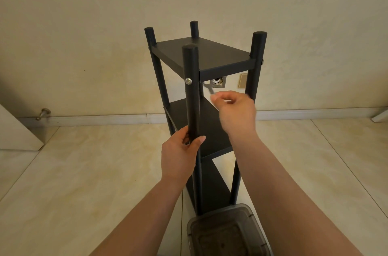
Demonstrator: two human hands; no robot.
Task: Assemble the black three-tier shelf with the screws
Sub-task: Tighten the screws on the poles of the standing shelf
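Note:
The black three-tier shelf (201, 54) stands upright on the tiled floor in the middle of the view, with four round posts and three boards. A silver screw (188, 81) sits in the near left post just below the top board; another screw head (262, 61) shows on the near right post. My left hand (180, 155) grips the near left post below the screw. My right hand (235, 109) pinches a small metal hex key (210, 88) under the top board, behind that post. The key's tip is hidden by the post.
A dark translucent plastic box (228, 232) sits on the floor at the shelf's foot, near the bottom edge. The wall with a white baseboard (105, 118) runs behind. A wall socket plate (243, 81) shows behind the shelf. A door with a doorstop (43, 113) is at left.

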